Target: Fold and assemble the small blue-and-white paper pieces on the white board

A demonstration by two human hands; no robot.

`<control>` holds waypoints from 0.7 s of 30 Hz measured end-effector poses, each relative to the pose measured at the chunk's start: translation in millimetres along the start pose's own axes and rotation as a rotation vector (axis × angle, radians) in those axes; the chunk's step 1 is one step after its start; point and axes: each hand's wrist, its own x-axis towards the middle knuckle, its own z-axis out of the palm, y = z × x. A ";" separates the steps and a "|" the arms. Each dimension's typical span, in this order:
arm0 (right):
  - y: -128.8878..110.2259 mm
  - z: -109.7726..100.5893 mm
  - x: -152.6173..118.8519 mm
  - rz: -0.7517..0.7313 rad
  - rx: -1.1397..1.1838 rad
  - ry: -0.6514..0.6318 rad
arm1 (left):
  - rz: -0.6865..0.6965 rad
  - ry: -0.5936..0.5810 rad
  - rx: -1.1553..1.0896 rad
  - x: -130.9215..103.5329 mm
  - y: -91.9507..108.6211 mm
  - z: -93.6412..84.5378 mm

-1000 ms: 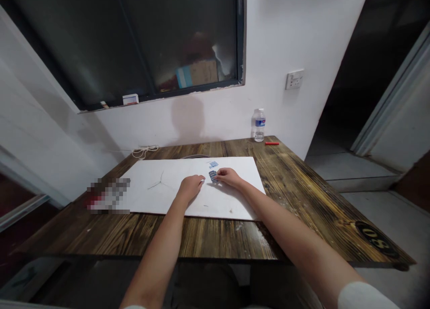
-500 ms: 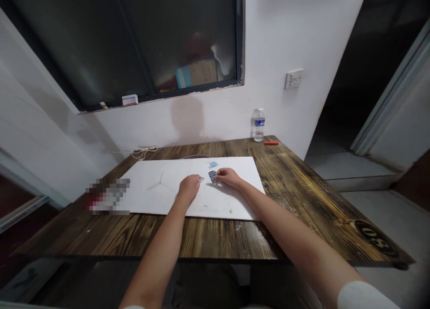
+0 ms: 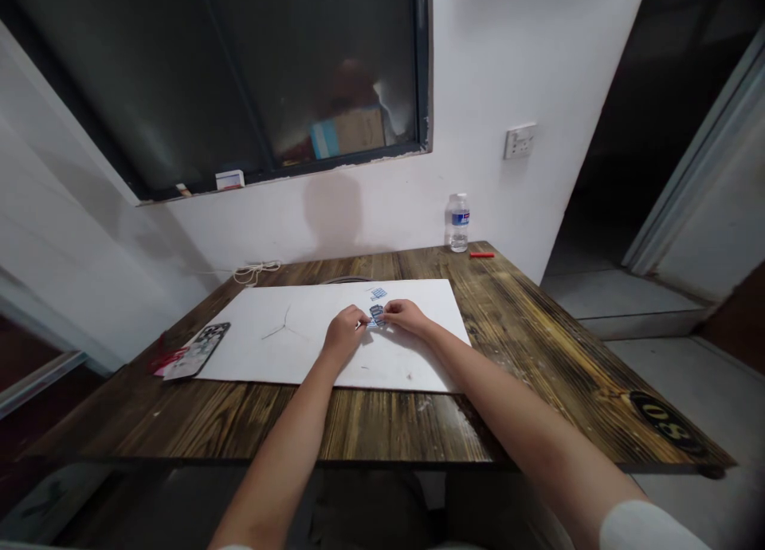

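A small dark blue-grey striped piece (image 3: 376, 312) is held just above the white board (image 3: 239, 359). My right hand (image 3: 406, 316) pinches its right side between thumb and fingertips. From the left, my left hand (image 3: 345, 331) comes up to the lower left of the same piece, its fingers closed. Something small and pale shows at those left fingertips, too small to name. Just beyond both hands, a blue-lined patch (image 3: 378, 293) is on the board; whether drawn or a loose piece, I cannot tell.
Thin dark branching lines (image 3: 285, 327) mark the board's left half. A dark patterned flat item (image 3: 210, 349) and red-handled scissors (image 3: 170, 360) lie at its left end. Farther back are a pale cord (image 3: 256, 271), a water bottle (image 3: 460, 221) and a red pen (image 3: 481, 255) on the wooden table (image 3: 406, 426).
My left hand has moved right and slightly up, bringing its fingertips against the striped piece. My right hand stays almost in place, still pinching it.
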 end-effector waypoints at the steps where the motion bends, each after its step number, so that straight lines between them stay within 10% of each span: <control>1: -0.6 0.0 -0.3 0.001 0.001 -0.001 | 0.011 -0.006 0.001 -0.7 3.3 -0.6; 21: -7.9 0.1 -3.2 -0.010 0.180 -0.140 | 0.049 -0.081 0.221 -4.8 10.4 -1.6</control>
